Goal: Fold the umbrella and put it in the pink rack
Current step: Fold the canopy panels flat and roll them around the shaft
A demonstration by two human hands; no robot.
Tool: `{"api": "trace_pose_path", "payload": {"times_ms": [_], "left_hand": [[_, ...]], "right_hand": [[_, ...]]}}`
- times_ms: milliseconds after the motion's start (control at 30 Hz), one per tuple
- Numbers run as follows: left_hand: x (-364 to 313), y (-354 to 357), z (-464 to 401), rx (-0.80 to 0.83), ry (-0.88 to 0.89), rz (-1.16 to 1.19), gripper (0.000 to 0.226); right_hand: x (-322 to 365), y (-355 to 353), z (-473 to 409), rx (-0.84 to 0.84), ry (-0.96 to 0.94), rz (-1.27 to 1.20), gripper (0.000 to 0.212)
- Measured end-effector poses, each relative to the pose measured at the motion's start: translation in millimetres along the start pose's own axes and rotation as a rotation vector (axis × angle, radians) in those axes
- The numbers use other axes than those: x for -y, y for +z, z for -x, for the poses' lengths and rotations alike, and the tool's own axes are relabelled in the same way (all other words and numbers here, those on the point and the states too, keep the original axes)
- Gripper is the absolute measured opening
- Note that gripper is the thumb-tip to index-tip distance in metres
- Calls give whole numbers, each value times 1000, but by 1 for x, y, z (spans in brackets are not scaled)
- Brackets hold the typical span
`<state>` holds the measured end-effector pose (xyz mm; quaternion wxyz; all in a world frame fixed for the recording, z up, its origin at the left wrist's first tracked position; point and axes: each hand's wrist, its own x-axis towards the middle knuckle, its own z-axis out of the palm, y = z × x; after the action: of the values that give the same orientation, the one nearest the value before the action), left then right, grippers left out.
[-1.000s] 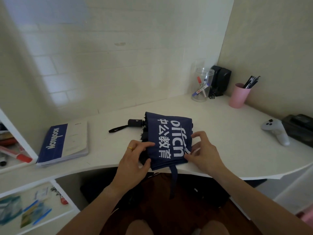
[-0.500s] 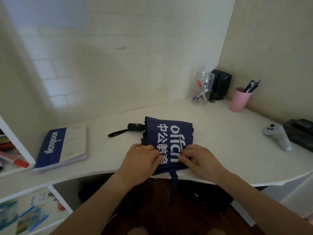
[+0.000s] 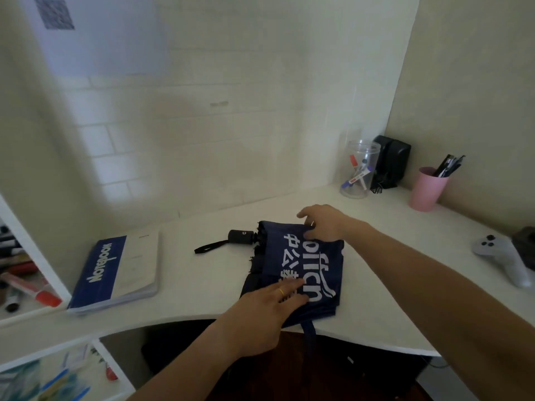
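Note:
A navy umbrella (image 3: pixel 315 264) with white lettering lies collapsed on the white desk (image 3: pixel 202 287), its canopy cloth flattened. Its black handle (image 3: pixel 241 236) with a wrist strap points left. A navy closing strap hangs over the desk's front edge. My left hand (image 3: pixel 266 311), with a gold ring, presses flat on the near end of the cloth. My right hand (image 3: pixel 324 222) rests on the far end of the cloth, fingers curled at its edge. No pink rack is in view.
A blue and white notebook (image 3: pixel 115 270) lies left of the umbrella. At the back right stand a clear jar of markers (image 3: pixel 359 169), a black speaker (image 3: pixel 392 160) and a pink cup of pens (image 3: pixel 427 188). A white game controller (image 3: pixel 503 259) lies at the right. Shelves fill the left.
My right hand has moved from the near edge of the cloth to its far end. My left hand stays pressed on the near end. The camera has tilted upward.

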<state>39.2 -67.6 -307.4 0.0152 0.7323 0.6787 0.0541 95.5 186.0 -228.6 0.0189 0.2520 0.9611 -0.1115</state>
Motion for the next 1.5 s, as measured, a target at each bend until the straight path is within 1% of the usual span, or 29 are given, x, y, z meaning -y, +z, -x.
{"api": "trace_pose_path", "payload": {"times_ms": [100,133,267,433,533,600,700,767,833,867,933,1000,1067,1100,1133,1233,1267,1300,1333,1433,1467,1500], "left_hand": [[1,2,-2,-53,17,14,70],[1,2,-2,-70,24,17,70],[7,8,-3,-122,38,0,70],[11,11,-7,-123,27,24,70],[10,14,-6,-129,17,44,70],[12,17,-5,-143,12,52,68],[11,18,-4,-177,-4,59,69],[9,19,-2,-190,-21,62,66],[7,20,-1,-234,-11,91,62],[5,21,0,-281,3,76,60],[3,28,2,-456,7,-21,50],[-3,33,6,-600,-77,-37,36],[-6,35,13,-676,-198,73,26],[-8,35,17,-699,-266,165,26],[-10,33,20,-721,-335,285,30],[-13,22,21,-747,-480,661,57],[-11,19,20,-742,-491,724,59],[-8,18,19,-735,-488,745,56],[-3,18,19,-725,-479,739,48],[8,21,20,-715,-433,725,22],[9,20,21,-720,-424,738,17],[9,19,22,-726,-414,754,15]], "right_hand": [[-2,0,-8,-109,-52,30,29],[-2,-3,-9,-149,-67,25,24],[-2,-11,-2,-277,-161,-107,16],[5,-10,28,-459,-281,-356,8],[14,-3,56,-421,-291,-435,3],[20,4,79,-388,-305,-444,2],[26,16,111,-410,-357,-286,10],[29,28,126,-460,-376,-138,17],[30,45,133,-516,-389,-45,26],[31,54,135,-558,-395,1,29],[32,71,135,-661,-380,48,31],[34,83,132,-723,-308,5,29],[39,88,129,-722,-224,-52,33],[41,88,126,-713,-197,-75,36],[43,87,124,-703,-181,-102,38],[45,84,122,-703,-150,-214,43],[44,83,124,-716,-145,-248,45],[42,84,127,-722,-146,-289,50],[39,84,131,-723,-153,-335,57],[30,80,140,-695,-132,-521,89],[28,76,140,-677,-94,-610,93],[25,71,139,-661,-49,-687,93]]}}
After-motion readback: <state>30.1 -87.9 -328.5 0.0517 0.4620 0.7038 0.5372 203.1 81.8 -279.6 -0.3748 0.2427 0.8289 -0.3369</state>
